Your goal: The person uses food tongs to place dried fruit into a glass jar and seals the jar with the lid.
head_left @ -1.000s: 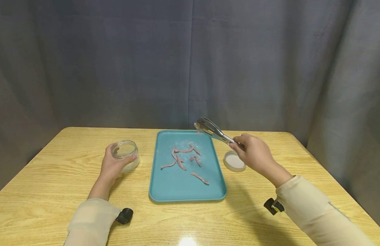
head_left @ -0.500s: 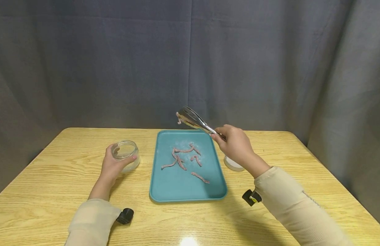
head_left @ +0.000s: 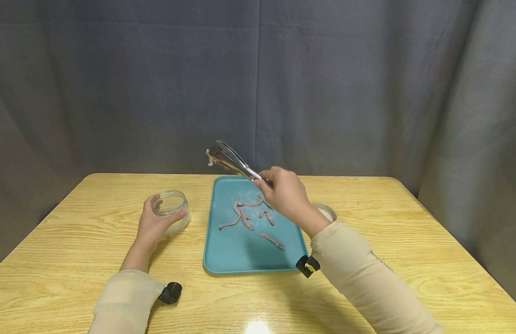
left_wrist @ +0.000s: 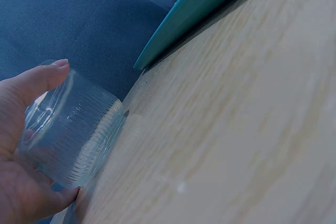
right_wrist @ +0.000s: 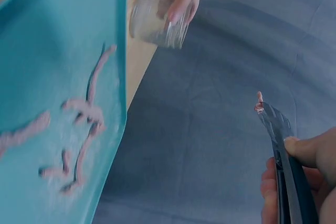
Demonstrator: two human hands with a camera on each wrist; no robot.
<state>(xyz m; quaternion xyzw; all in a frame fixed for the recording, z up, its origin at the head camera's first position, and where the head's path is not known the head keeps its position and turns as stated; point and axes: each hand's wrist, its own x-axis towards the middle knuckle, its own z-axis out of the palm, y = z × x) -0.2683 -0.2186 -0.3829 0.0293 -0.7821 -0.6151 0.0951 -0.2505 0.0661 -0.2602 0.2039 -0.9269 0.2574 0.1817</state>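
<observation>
My left hand [head_left: 154, 222] grips a clear glass jar [head_left: 178, 223] that stands lidless on the table, left of the tray; ribbed glass shows in the left wrist view. My right hand [head_left: 285, 192] holds metal tongs [head_left: 235, 162] raised over the tray's far edge, pointing left. A small pale-pink strip [right_wrist: 259, 102], like raw meat, is pinched at the tongs' tips. Several similar pinkish strips [head_left: 272, 241] lie on the blue tray [head_left: 233, 264], with white powder around them.
A round lid [head_left: 326, 212] lies right of the tray, partly hidden behind my right wrist. The wooden table [head_left: 66, 232] ends at a dark grey curtain [head_left: 158, 93] at the back.
My right hand has carried the tongs and the pinched strip leftward, from above the tray's far right corner toward the jar. The left hand and jar have not moved.
</observation>
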